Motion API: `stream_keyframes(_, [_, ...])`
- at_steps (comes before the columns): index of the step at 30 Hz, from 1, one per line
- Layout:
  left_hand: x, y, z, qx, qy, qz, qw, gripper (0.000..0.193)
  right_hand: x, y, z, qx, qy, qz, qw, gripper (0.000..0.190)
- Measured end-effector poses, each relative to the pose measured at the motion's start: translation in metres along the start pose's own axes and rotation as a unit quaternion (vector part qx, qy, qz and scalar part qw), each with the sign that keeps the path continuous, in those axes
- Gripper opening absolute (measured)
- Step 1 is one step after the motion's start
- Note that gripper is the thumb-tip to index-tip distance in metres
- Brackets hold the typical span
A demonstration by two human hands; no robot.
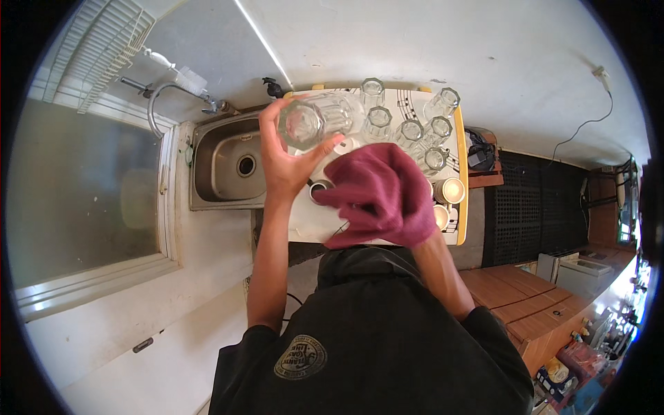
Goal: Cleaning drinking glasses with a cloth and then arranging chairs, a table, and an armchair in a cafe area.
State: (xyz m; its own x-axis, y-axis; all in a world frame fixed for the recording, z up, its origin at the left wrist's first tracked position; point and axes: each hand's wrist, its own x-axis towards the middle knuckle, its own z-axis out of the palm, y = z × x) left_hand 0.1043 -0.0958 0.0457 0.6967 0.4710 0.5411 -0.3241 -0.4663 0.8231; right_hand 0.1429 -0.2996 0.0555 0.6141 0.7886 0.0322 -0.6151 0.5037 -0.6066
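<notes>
My left hand (pixel 285 174) grips a clear faceted glass (pixel 303 124), tilted with one end towards me, above the left part of the table. A maroon cloth (pixel 386 197) is draped over my right hand and hides its fingers; only the wrist (pixel 430 246) shows below the fabric. The cloth is bunched and apart from the glass. Beyond it, several clear faceted glasses (pixel 377 124) stand on the white table (pixel 306 225) with printed music notes. Between my hands a cup (pixel 317 191) with a dark inside is partly covered by the cloth.
Cream mugs (pixel 449 191) stand at the table's right edge. To the left is a steel sink (pixel 223 171) with a curved tap (pixel 155 104). A dark pump bottle (pixel 272 88) stands behind the sink's corner. Wooden cabinets (pixel 519 295) are at the lower right.
</notes>
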Motion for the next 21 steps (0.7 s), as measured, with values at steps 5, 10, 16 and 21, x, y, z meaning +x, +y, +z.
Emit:
stream_keyframes(5, [0.033,-0.013,0.038,0.033,-0.035,-0.016,0.999,0.079,-0.044,-0.035,-0.017,-0.208,0.169,-0.022,0.963,0.037])
stream_keyframes(10, [0.063,-0.043,0.128,0.100,-0.119,0.003,0.988,0.076,-0.085,-0.064,-0.041,-0.528,0.152,-0.109,0.829,0.048])
stream_keyframes(16, [0.076,-0.109,0.204,0.196,-0.161,-0.053,0.966,0.079,-0.112,-0.077,-0.039,-0.602,0.203,-0.163,0.755,0.037])
stream_keyframes(21, [0.067,-0.140,0.251,0.250,-0.237,-0.105,0.933,0.079,-0.138,-0.096,-0.061,-0.626,0.246,-0.153,0.724,0.033])
